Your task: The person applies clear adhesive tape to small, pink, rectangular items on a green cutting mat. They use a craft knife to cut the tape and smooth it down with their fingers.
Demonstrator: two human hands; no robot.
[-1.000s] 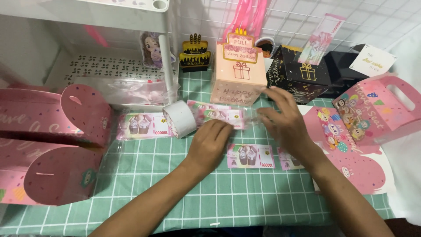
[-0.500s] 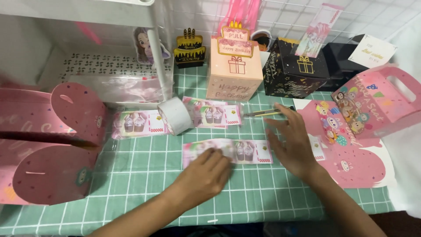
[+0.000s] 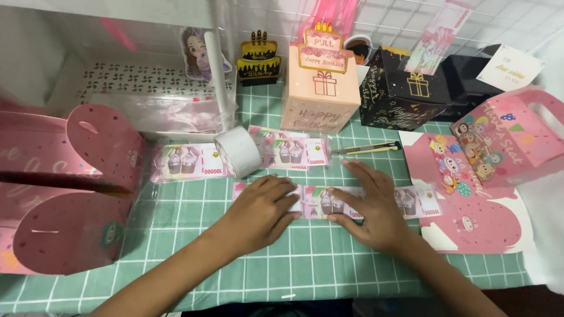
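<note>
Both my hands lie flat on a row of pink banknotes in clear sleeves point(image 3: 317, 199) on the green grid cutting mat point(image 3: 305, 264). My left hand point(image 3: 261, 208) presses the left part of the row. My right hand point(image 3: 367, 205) presses the middle, fingers spread and pointing left. The row's right end point(image 3: 420, 202) sticks out past my right hand. A second strip of sleeved banknotes point(image 3: 188, 161) lies further back, with a white tape roll point(image 3: 238, 151) standing on it.
Pink gift boxes point(image 3: 70, 188) lie at the left, a flat pink box cut-out point(image 3: 470, 199) at the right. At the back stand a peach pull-out gift box point(image 3: 320, 88), a black gift box point(image 3: 405, 88) and a white shelf frame point(image 3: 217, 64). A pen point(image 3: 367, 148) lies behind my right hand.
My hands drew a row of banknotes from the back strip toward me, laid it on the mat, and now press it flat with both palms.
</note>
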